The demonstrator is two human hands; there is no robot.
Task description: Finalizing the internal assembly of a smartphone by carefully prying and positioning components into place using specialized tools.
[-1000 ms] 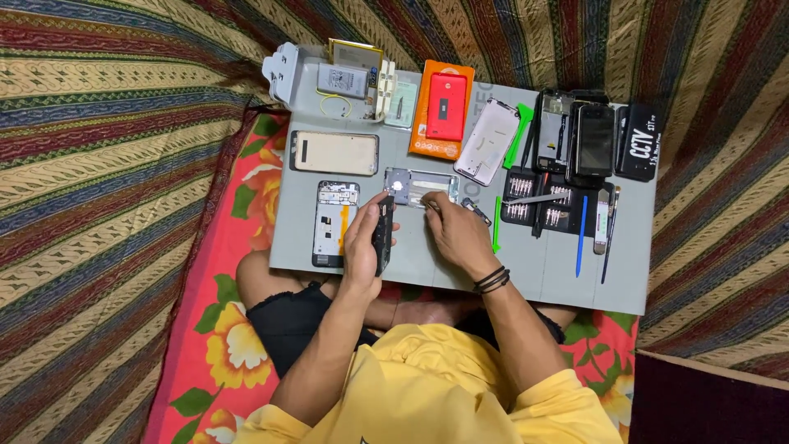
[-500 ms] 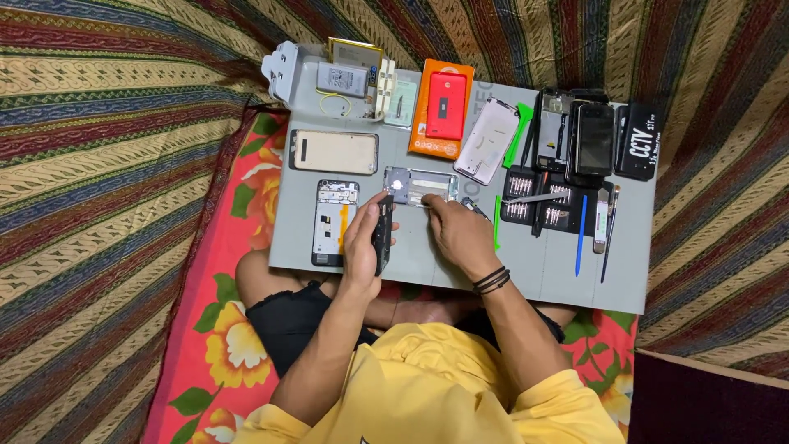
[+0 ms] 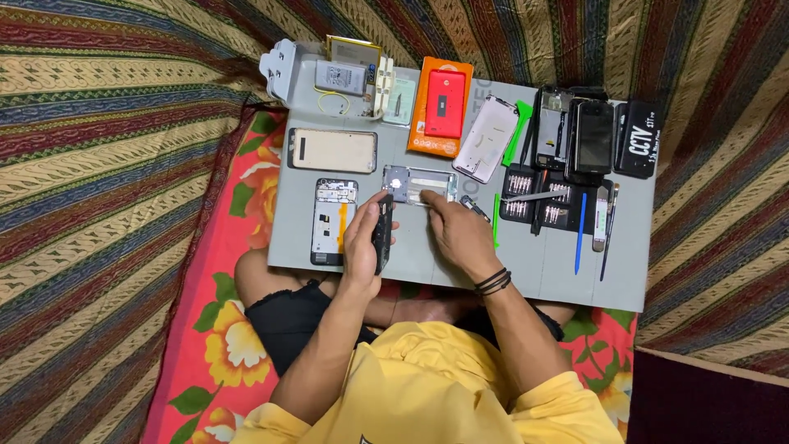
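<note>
On the grey mat (image 3: 427, 263), near its front edge, both hands work over phone parts.

Left hand (image 3: 362, 238): closed around a black phone (image 3: 383, 233) held on edge, fingers wrapped along its long sides, thumb on the near edge. Phone stands tilted off the mat, between the 2 hands.

Right hand (image 3: 456, 230): palm down, fingers curled toward a silver frame (image 3: 419, 184) lying flat on the mat. Fingertips touch or sit just above its near edge; cannot tell whether anything small is pinched. 2 dark bands on that wrist.

Handling, judged: black phone looks thin, stiff and light, smooth-sided, so likely slippery. Best taken by the long edges, as now, not by the faces. Silver frame looks like thin metal, light, apt to bend if pried at 1 corner; lift by 2 opposite sides. Any small screws or flex strips would be fragile and easy to lose.

Outward, left: an opened phone (image 3: 334, 222), its insides showing with an orange strip, lies just beside the left hand. Behind it a beige phone back (image 3: 332, 150).

Behind the frame: an orange box (image 3: 442, 107) with a red phone inside, and a white case (image 3: 487, 127).

Right: a green pry tool (image 3: 496, 220), a black bit rack (image 3: 546, 201) with tweezers (image 3: 538, 196) across it, a blue tool (image 3: 581, 234), 2 dark phones (image 3: 579, 136).

Striped cloth (image 3: 115, 123) lies around the mat.
</note>
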